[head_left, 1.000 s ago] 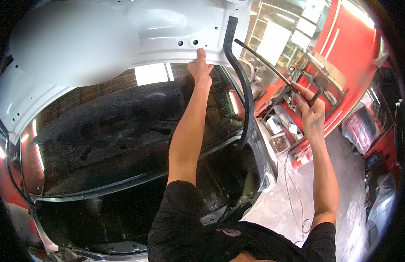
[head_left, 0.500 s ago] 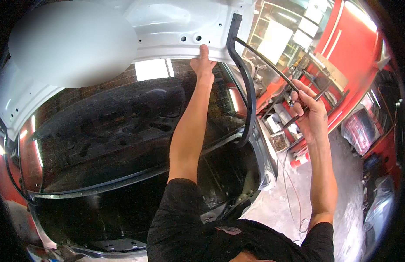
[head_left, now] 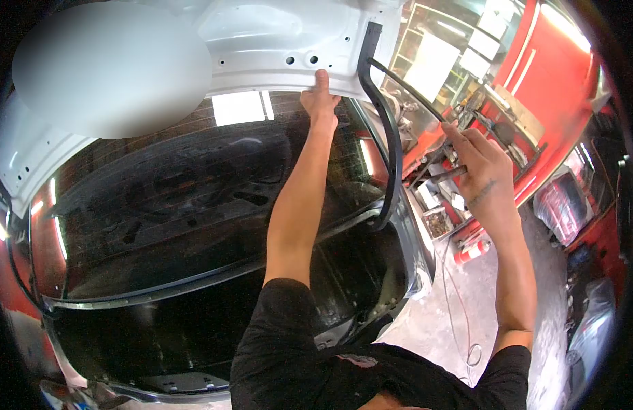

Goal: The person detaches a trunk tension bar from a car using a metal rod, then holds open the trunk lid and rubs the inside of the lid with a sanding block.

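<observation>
Head view: right hand (head_left: 486,167) grips dark rod (head_left: 406,85); shirt print (head_left: 358,360) illegible.

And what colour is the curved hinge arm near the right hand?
The curved hinge arm is black; head view shows it best.

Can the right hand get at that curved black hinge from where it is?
Probably yes: the right hand holds a rod whose far end appears to be at the hinge, and nothing shows blocking it. The left hand is off to one side, on the lid.
</observation>
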{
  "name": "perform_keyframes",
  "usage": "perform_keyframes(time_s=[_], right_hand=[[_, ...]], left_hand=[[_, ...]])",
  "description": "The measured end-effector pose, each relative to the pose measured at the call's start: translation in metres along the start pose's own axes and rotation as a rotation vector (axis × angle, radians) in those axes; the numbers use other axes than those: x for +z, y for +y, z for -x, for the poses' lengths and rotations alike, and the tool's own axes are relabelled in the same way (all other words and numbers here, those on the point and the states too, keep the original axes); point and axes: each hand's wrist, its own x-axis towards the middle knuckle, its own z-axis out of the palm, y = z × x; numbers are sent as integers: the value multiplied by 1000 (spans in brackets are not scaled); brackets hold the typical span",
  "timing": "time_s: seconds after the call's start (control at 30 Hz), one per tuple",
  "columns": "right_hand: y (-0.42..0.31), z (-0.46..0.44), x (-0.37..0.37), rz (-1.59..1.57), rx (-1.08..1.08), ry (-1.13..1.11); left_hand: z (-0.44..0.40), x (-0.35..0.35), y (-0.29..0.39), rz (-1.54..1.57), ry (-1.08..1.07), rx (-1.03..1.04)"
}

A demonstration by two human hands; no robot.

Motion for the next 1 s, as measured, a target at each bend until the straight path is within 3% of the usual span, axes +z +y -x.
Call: perform_keyframes(time_s=[0.13, 0.33, 0.43, 0.53, 0.63, 0.73, 0.83, 0.93, 1.0], right_hand=[[-1, -3, 0, 336, -176, 33], [6, 2, 4, 323, -176, 113], [9, 8, 4, -67, 77, 9], [10, 6, 6, -461, 258, 100], [10, 3, 0, -50, 65, 1], [4, -5, -6, 449, -341, 44], [20, -9, -25, 419, -376, 78], [26, 23, -22, 19, -11, 40], [19, 30, -6, -453, 286, 122]], left_hand=[[0, -2, 0, 26, -37, 6], [-7, -4, -7, 53, -19, 21], [-7, -4, -7, 41, -39, 19], [-5, -5, -6, 40, -35, 15], [-6, -5, -7, 40, -14, 22], [-11, -6, -12, 42, -28, 6], [-12, -8, -12, 36, -51, 6], [-7, -8, -7, 32, -43, 5], [-3, -4, -3, 31, -42, 0]])
